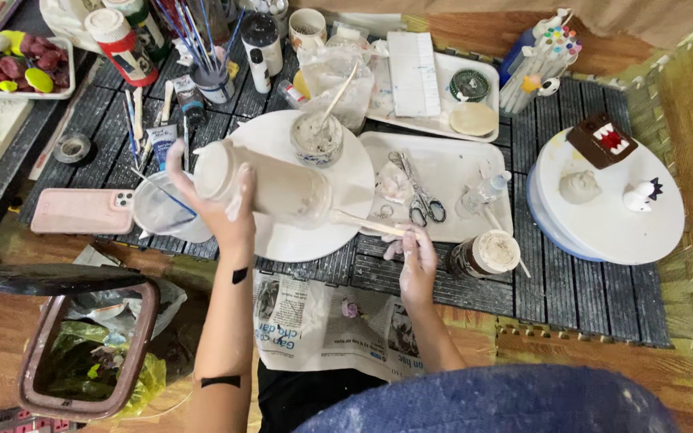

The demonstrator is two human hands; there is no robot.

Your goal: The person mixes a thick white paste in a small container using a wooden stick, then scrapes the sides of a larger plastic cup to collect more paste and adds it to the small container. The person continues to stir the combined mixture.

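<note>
White paste covers nearly all of the jar [270, 188] that we hold tipped on its side above the round board [306, 240]. Our left hand [218, 200] wraps closed around the jar's neck end, fingers curled over the lid, smeared with the same paste. Only the base end, away from our grip, looks thinner and greyer, so we judge the coating mostly laid on and the smoothing near that end yet to be finished. Just beyond the jar's far side stands a small cup [316, 138] of paste with a stirring stick in it, part full. Further right, our right hand [417, 261] is closed around a flat wooden stick [366, 223], whose tip touches the jar's base end.

We cannot see the jar's underside, nor whether paste reaches it. Our left palm hides the neck, so its covering is unknown. What lies inside the jar cannot be told. Our forearms run out of the bottom of the view.
</note>
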